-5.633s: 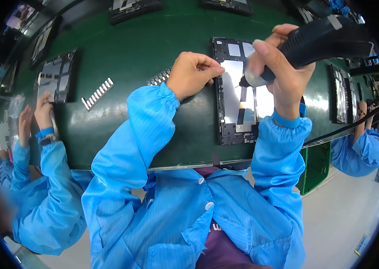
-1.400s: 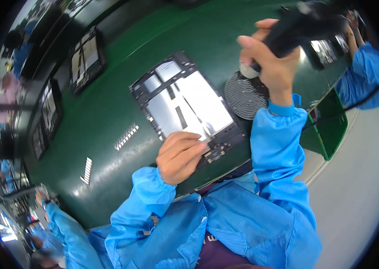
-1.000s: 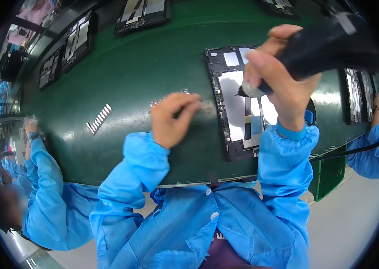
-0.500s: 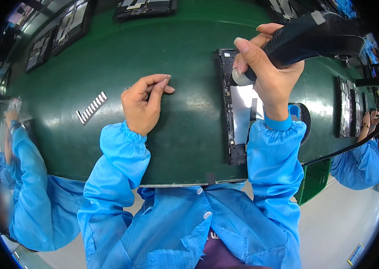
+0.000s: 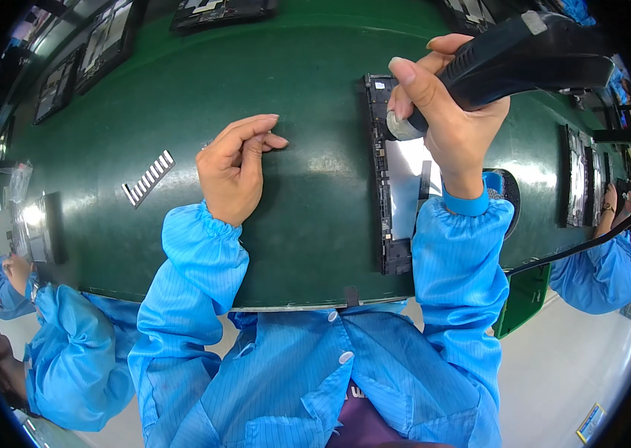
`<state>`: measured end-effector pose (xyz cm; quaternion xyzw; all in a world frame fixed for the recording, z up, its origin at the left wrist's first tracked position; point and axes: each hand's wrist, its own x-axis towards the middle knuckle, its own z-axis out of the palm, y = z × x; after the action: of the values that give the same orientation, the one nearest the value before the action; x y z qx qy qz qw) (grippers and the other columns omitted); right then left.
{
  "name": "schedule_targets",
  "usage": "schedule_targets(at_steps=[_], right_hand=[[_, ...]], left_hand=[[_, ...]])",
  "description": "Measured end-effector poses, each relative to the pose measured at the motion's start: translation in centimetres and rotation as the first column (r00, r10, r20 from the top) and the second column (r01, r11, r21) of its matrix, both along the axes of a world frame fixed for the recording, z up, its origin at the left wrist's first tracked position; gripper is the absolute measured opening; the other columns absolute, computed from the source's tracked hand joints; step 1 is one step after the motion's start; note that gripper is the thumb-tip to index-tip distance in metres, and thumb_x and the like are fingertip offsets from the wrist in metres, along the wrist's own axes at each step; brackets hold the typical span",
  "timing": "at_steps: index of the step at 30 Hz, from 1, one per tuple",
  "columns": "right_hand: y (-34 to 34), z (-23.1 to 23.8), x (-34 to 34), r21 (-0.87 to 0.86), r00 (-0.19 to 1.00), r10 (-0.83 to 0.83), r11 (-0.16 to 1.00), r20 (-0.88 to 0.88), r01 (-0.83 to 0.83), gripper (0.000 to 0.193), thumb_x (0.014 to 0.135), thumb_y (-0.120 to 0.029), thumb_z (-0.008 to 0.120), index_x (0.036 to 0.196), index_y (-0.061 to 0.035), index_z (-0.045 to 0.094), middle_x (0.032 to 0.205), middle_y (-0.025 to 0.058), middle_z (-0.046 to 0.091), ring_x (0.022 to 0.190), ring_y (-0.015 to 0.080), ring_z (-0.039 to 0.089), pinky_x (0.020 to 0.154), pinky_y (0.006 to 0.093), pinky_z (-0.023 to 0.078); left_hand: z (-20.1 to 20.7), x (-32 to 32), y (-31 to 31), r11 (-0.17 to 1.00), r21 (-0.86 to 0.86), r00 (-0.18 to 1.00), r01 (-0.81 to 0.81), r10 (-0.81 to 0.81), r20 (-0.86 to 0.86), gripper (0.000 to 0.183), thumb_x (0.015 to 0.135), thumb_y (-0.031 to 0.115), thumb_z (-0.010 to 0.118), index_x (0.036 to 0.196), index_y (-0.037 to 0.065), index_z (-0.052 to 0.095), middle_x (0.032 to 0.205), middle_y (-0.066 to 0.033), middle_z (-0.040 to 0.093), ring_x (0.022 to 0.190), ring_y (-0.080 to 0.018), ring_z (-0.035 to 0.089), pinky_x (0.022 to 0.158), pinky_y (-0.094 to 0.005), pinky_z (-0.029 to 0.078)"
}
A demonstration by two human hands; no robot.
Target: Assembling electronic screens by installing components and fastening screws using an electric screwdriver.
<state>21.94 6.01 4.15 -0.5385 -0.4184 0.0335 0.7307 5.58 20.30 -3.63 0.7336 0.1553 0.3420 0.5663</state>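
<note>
My right hand (image 5: 455, 123) is wrapped round a black gun-shaped handheld device (image 5: 528, 63) with a ribbed grip and a grey patch at its lower end. It hangs over a long black frame (image 5: 377, 179) with a shiny pale panel (image 5: 403, 187), partly hidden by my hand and sleeve. My left hand (image 5: 235, 160) hovers over the green mat, thumb pressed against the bent fingers and index finger stretched; whatever the pinch may hold is too small to make out. To its left lies a dark strip bearing several small silvery pieces (image 5: 149, 178).
More black device frames lie along the far edge (image 5: 226, 11), at the far left (image 5: 110, 43) and at the right (image 5: 575, 178). A round dark object (image 5: 509, 198) sits beside my right wrist. Co-workers in blue sit left (image 5: 80, 358) and right (image 5: 597, 272). A green bin (image 5: 528, 302) stands below the table edge.
My left index finger has straightened a little and the hand shifted slightly left. The device in my right hand barely moved. At left, the co-worker's arm has drawn back, revealing a shiny panel.
</note>
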Motion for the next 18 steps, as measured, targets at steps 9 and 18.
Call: schedule_targets(at_steps=[9,18], right_hand=[[0.9,0.2,-1.0,-0.105,0.997,0.024,0.994,0.070,-0.016,0.031,0.071,0.009,0.069,0.096,0.0016,0.052,0.063,0.0083,0.059,0.050,0.0123,0.056,0.048,0.0232,0.046],[-0.1,0.8,-0.5,0.030,1.000,-0.006,1.000,0.018,0.005,0.026,0.076,0.005,0.066,0.098,0.0011,0.053,0.062,0.0080,0.058,0.051,0.0143,0.056,0.051,0.0278,0.047]], left_hand=[[0.3,-0.1,0.3,1.000,0.024,1.000,0.015,-0.015,0.018,0.025,0.083,-0.016,0.042,0.094,-0.006,0.062,0.101,-0.0149,0.061,0.083,-0.0199,0.065,0.074,-0.0255,0.054],[0.1,-0.2,0.4,0.997,0.068,0.999,0.035,-0.032,-0.043,0.025,0.083,-0.015,0.044,0.098,-0.006,0.062,0.100,-0.0143,0.062,0.084,-0.0199,0.065,0.074,-0.0253,0.053]])
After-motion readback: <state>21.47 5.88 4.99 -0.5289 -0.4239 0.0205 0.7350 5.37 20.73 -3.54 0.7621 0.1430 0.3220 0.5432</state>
